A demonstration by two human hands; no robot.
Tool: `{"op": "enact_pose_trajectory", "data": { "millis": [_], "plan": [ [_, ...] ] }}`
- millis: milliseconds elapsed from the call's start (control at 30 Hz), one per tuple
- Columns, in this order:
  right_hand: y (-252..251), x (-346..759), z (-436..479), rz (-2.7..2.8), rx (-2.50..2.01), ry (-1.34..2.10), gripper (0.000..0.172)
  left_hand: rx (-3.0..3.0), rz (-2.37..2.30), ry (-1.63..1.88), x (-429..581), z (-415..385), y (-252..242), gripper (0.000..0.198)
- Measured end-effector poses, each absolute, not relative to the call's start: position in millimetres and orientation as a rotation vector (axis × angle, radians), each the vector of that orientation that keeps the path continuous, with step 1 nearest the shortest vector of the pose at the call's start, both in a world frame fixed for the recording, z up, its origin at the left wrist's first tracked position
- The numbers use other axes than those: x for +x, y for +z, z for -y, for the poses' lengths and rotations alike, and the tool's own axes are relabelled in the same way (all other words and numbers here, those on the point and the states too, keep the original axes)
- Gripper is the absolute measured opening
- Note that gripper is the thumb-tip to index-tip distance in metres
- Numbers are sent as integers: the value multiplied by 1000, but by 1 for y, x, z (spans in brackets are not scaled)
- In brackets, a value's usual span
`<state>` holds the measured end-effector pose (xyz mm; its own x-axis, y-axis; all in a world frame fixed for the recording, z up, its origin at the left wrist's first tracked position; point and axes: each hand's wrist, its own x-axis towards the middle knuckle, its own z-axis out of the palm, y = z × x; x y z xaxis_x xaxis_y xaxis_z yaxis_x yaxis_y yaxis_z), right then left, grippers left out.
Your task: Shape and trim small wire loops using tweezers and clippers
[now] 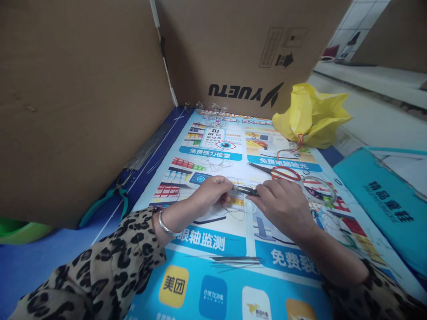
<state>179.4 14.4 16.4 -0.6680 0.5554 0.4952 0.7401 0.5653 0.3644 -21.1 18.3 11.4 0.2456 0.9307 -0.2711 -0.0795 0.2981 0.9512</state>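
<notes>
My left hand [218, 189] is closed in a pinch on a thin wire [233, 213], which loops loosely around the fingers. My right hand [283, 206] is wrapped round a pair of pliers [247, 190]; their dark, narrow jaws point left and meet the wire at my left fingertips. My palm hides the pliers' handles. Just beyond my right knuckles lie scissors [283, 173] with red handles, blades toward the left. Closer to me, a small bundle of straight dark wires [236, 260] rests on the printed poster [230, 246].
Large cardboard panels [83, 89] stand at left and back. Teal-handled pliers [108, 202] lie at left beside straight wires [150, 144]. Wire tangles [215, 163] lie farther back. A yellow bag [310, 118], a clear ring-shaped roll [328, 189] and a teal box [383, 200] are at right.
</notes>
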Motion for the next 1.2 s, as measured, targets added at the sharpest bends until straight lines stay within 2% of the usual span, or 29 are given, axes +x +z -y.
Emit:
{"op": "enact_pose_trajectory", "data": {
  "millis": [1200],
  "plan": [
    [17, 179, -13, 2497, -979, -865, 25, 1169, -1097, 836, -23, -20, 2, 9]
  ]
}}
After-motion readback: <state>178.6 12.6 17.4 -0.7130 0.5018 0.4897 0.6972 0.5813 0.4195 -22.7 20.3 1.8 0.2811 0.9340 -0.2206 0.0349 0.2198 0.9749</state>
